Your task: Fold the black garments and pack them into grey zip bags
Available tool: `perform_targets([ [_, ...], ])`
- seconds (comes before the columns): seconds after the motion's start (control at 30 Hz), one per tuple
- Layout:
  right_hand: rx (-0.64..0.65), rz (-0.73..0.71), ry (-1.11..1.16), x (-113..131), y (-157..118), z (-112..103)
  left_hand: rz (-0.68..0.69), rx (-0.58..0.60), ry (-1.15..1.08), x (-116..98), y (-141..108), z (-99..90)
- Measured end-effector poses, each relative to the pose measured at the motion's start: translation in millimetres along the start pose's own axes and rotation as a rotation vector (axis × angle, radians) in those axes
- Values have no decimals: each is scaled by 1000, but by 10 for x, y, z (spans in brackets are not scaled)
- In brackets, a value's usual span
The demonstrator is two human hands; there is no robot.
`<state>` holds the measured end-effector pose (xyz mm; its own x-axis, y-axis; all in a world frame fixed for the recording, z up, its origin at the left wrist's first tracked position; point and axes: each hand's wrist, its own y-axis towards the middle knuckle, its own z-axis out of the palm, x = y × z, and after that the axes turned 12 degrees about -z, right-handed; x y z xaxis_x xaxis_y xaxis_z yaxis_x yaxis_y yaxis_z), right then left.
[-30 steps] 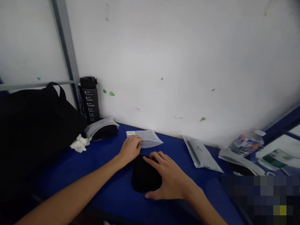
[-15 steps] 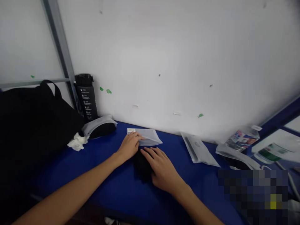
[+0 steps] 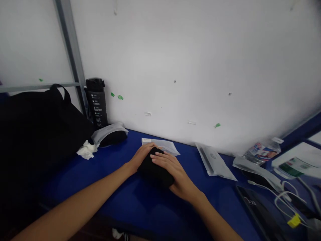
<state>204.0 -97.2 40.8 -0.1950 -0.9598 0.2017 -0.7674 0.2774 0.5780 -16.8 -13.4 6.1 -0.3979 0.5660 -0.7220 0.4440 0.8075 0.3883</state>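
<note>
Two hands press a black bundle (image 3: 153, 170) together on a blue table (image 3: 100, 175).

The bundle looks like folded cloth, though its dark surface shows little detail. The left hand (image 3: 142, 157) cups its left end, and the right hand (image 3: 172, 168) lies across its top, fingers pointing toward the left hand. It sits at the table's middle, just in front of a clear zip bag (image 3: 167, 146) lying against the white wall (image 3: 175, 60). Farther left are a crumpled tissue (image 3: 86, 150), a black water bottle (image 3: 96, 103) and a black tote bag (image 3: 37, 140); a flat plastic pouch (image 3: 213, 164) lies to the right.
</note>
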Motion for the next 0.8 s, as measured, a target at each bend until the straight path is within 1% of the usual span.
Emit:
perform_targets([
  [0.07, 76, 21, 49, -49, -8, 32, 14, -7, -141, -14, -12, 36],
  [0.1, 97, 41, 72, -81, -18, 43, 6, -16, -161, -11, -12, 48],
  [0.17, 93, 92, 100, -157, -51, 54, 7, -15, -116, 4, -2, 54],
  [0.27, 58, 147, 81, -272, -104, 57, 71, 30, 32, 7, 5, 24],
  [0.33, 53, 164, 31, -337, -133, 69, 92, 42, 113, -20, -4, 5],
  [0.37, 56, 175, -5, -365, -147, 81, 81, 32, 141, -40, -11, 1],
  [0.47, 77, 242, -153, -440, -177, 138, 15, -48, 187, -113, -31, 26],
  [0.53, 96, 307, -269, -468, -172, 185, 6, -94, 215, -165, -43, 69],
  [0.6, 125, 392, -392, -463, -123, 234, 40, -98, 256, -213, -55, 123],
  [0.67, 189, 506, -510, -429, -19, 286, 81, -77, 298, -247, -65, 173],
  [0.77, 311, 694, -619, -383, 220, 389, 99, -74, 317, -247, -64, 208],
  [0.8, 323, 736, -632, -385, 309, 431, 95, -80, 310, -231, -58, 206],
])
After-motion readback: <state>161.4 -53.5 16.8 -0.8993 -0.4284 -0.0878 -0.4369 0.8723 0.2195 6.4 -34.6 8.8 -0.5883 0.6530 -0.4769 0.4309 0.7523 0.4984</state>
